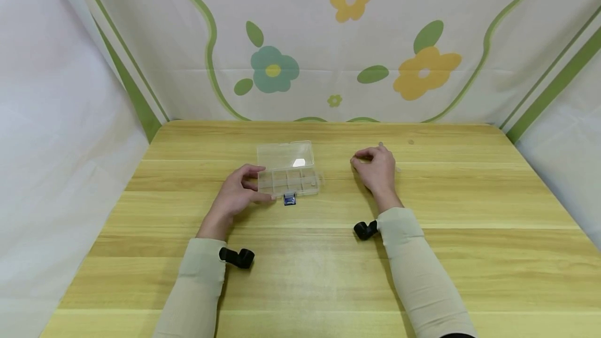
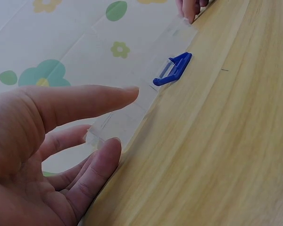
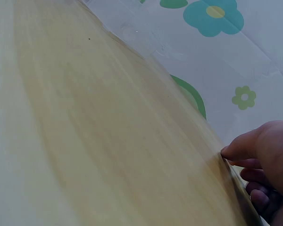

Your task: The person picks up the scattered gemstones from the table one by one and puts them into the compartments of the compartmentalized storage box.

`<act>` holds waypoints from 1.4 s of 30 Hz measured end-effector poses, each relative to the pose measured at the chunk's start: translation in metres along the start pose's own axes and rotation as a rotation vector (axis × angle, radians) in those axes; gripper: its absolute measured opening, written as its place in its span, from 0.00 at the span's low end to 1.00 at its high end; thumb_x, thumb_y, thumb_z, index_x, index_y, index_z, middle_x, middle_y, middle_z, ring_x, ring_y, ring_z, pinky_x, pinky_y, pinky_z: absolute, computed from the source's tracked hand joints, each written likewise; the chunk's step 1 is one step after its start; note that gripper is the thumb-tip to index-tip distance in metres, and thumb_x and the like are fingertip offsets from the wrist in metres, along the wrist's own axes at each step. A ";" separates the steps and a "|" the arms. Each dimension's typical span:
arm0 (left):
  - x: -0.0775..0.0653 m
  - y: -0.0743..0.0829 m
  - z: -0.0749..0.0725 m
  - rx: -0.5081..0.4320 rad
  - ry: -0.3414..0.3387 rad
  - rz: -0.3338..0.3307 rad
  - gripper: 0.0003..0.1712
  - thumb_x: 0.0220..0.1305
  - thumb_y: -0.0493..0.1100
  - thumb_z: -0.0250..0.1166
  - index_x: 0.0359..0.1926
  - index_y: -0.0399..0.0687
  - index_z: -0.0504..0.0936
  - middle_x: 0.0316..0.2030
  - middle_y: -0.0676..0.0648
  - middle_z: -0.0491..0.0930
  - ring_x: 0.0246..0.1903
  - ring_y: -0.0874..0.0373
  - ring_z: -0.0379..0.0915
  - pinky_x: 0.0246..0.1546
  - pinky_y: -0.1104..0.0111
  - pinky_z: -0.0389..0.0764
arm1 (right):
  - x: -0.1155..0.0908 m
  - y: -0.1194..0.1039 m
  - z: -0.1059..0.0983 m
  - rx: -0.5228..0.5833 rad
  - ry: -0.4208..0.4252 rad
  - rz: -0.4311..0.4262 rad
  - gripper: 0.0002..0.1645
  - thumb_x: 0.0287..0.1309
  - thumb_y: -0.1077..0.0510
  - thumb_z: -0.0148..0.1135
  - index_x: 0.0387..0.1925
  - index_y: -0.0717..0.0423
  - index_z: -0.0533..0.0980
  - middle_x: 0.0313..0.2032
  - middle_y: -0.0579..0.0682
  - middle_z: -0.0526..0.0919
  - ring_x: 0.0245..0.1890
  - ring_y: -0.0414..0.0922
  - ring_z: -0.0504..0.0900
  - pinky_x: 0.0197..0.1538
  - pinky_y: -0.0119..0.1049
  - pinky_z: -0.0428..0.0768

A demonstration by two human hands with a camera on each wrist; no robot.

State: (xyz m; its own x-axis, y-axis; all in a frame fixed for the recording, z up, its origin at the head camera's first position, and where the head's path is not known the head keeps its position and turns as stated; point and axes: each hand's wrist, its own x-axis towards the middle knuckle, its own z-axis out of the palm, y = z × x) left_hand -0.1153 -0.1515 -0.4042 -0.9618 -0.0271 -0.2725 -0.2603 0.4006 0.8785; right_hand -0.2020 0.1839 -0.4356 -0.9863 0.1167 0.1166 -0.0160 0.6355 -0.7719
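Note:
A clear plastic compartment box point(image 1: 265, 182) stands on the table with its lid point(image 1: 277, 155) raised at the back. On its front edge is a blue latch point(image 1: 289, 200), also plain in the left wrist view. My left hand point(image 1: 236, 192) grips the box's left end, thumb along the front and fingers at the side and back. Right of the box, my right hand point(image 1: 379, 167) is low over the table, thumb and forefinger tips together. Whether something small lies between them is hidden. A tiny pale piece point(image 1: 313, 184) shows in a right-hand compartment.
Small clear pieces lie around the right hand: one piece point(image 1: 411, 142) toward the back, another piece point(image 1: 398, 169) beside the hand. The wooden table point(image 1: 300, 275) ends at a flowered cloth wall point(image 1: 319, 40). Each sleeve carries a black wrist camera point(image 1: 241, 258).

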 end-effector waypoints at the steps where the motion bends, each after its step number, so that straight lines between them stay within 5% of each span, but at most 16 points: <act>1: 0.000 0.000 0.000 -0.002 -0.001 -0.001 0.47 0.52 0.36 0.84 0.73 0.50 0.77 0.68 0.40 0.74 0.58 0.44 0.76 0.54 0.61 0.75 | 0.000 0.000 0.000 0.002 0.001 0.000 0.11 0.67 0.58 0.71 0.46 0.60 0.89 0.55 0.61 0.83 0.83 0.61 0.60 0.87 0.54 0.49; 7: 0.000 0.000 0.001 -0.010 0.001 -0.007 0.46 0.52 0.35 0.84 0.73 0.51 0.77 0.68 0.40 0.74 0.58 0.44 0.75 0.54 0.61 0.74 | 0.000 -0.001 0.000 0.023 0.002 -0.008 0.11 0.67 0.57 0.72 0.46 0.59 0.89 0.53 0.61 0.85 0.81 0.61 0.63 0.86 0.52 0.51; 18: -0.001 0.001 0.001 -0.018 0.006 -0.011 0.46 0.51 0.34 0.84 0.72 0.52 0.78 0.66 0.40 0.75 0.57 0.45 0.76 0.53 0.62 0.72 | -0.002 -0.004 0.002 0.132 -0.018 0.020 0.12 0.68 0.54 0.72 0.48 0.56 0.89 0.55 0.59 0.86 0.86 0.60 0.53 0.86 0.53 0.51; 23: 0.000 0.001 0.001 -0.013 0.009 -0.006 0.46 0.51 0.34 0.84 0.72 0.52 0.78 0.65 0.40 0.76 0.57 0.44 0.76 0.53 0.62 0.73 | -0.003 -0.009 0.003 0.156 -0.012 0.000 0.12 0.68 0.53 0.73 0.47 0.54 0.89 0.54 0.57 0.84 0.69 0.59 0.75 0.84 0.53 0.57; 26: 0.000 0.001 0.001 -0.015 0.009 -0.002 0.46 0.51 0.34 0.84 0.72 0.51 0.78 0.65 0.40 0.76 0.57 0.44 0.76 0.54 0.61 0.73 | -0.005 -0.012 0.004 0.148 -0.012 -0.016 0.12 0.68 0.53 0.73 0.46 0.54 0.89 0.53 0.56 0.83 0.56 0.57 0.78 0.81 0.55 0.63; 34: 0.000 0.000 0.002 -0.025 0.006 -0.007 0.45 0.51 0.35 0.84 0.72 0.51 0.78 0.67 0.40 0.74 0.57 0.44 0.75 0.53 0.61 0.73 | -0.009 -0.020 0.008 0.128 -0.078 -0.050 0.11 0.67 0.52 0.73 0.46 0.53 0.89 0.53 0.54 0.83 0.55 0.55 0.78 0.63 0.54 0.75; 42: -0.001 0.000 0.001 -0.026 0.005 -0.013 0.45 0.51 0.35 0.84 0.71 0.52 0.78 0.67 0.41 0.74 0.58 0.44 0.76 0.53 0.61 0.73 | -0.012 -0.026 0.012 0.086 -0.152 -0.113 0.10 0.67 0.52 0.74 0.45 0.52 0.90 0.48 0.54 0.85 0.53 0.53 0.78 0.58 0.52 0.76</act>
State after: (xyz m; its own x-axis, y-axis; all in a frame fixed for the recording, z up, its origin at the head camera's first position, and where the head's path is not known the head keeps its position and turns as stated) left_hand -0.1148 -0.1502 -0.4042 -0.9588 -0.0367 -0.2818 -0.2745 0.3761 0.8850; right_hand -0.1915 0.1570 -0.4243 -0.9907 -0.0723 0.1151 -0.1358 0.5700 -0.8103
